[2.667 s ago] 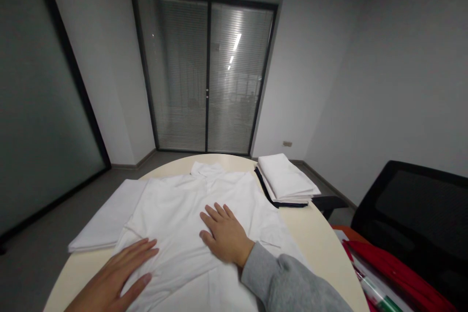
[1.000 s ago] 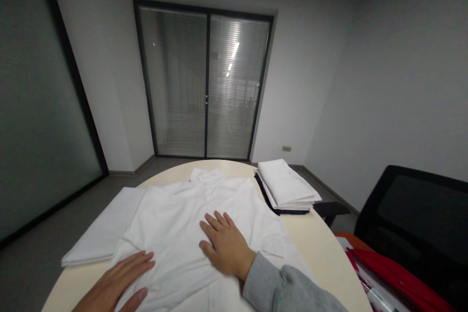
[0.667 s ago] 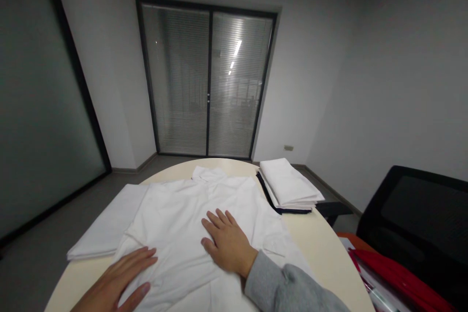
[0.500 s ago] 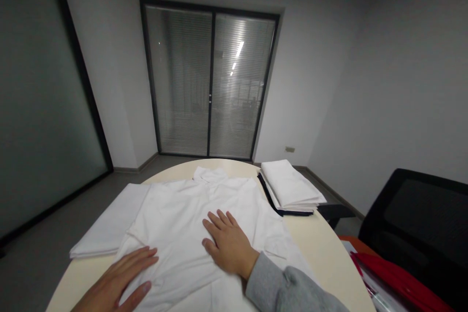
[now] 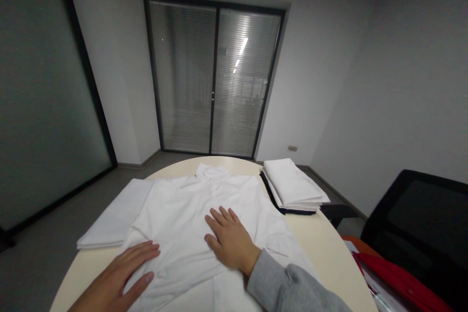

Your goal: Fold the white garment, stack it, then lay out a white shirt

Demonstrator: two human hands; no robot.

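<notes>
A white collared shirt (image 5: 183, 214) lies spread over the table, its collar (image 5: 212, 171) toward the far edge. My right hand (image 5: 231, 240) rests flat on the middle of the shirt, fingers spread. Along the shirt's left side, near its sleeve, my left hand (image 5: 129, 273) lies with fingers stretched and the thumb apart, touching the cloth. Some wrinkles run across the fabric between the hands. The lower part of the shirt runs out of view at the bottom.
The round cream table (image 5: 329, 248) carries a stack of folded white cloth (image 5: 292, 183) at the far right, with a dark layer underneath. Another folded white cloth (image 5: 113, 217) is at the left edge. A black mesh chair (image 5: 420, 219) and a red item (image 5: 398, 275) are to the right.
The view has shifted slightly. Both hands stay flat on the shirt in nearly the same places, and the shirt lies as before.
</notes>
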